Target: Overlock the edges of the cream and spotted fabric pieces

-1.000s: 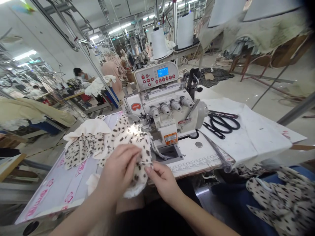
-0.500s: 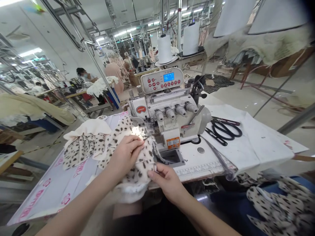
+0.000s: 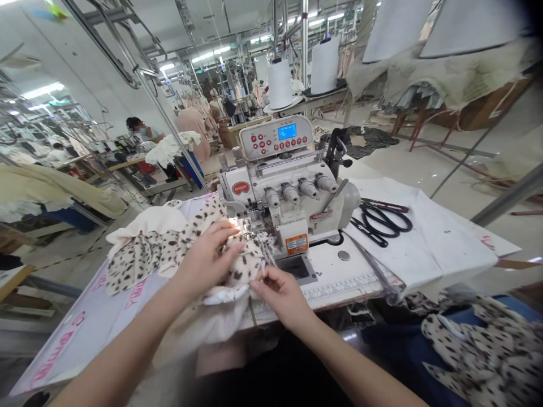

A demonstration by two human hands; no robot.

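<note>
A cream fabric with dark leopard-like spots (image 3: 169,254) lies bunched on the white sewing table, its edge running under the presser foot (image 3: 250,229) of a white overlock sewing machine (image 3: 284,192). My left hand (image 3: 207,260) lies on the spotted cloth just before the foot, fingers gathering it. Close by, my right hand (image 3: 280,297) pinches the cloth's near edge between thumb and fingers. A plain white layer (image 3: 212,322) hangs below both hands, over the table's front edge. The needle is hidden by the fabric and glare.
Black-handled scissors (image 3: 382,223) rest on a white cloth (image 3: 441,243) right of the machine. A ruler strip (image 3: 339,291) runs along the table's front. Spotted fabric (image 3: 475,350) is piled at lower right. Thread cones (image 3: 280,85) stand behind. A co-worker (image 3: 139,133) sits at back left.
Both hands have moved up toward the presser foot, carrying the spotted cloth with them. More of the white layer now hangs over the table's front edge.
</note>
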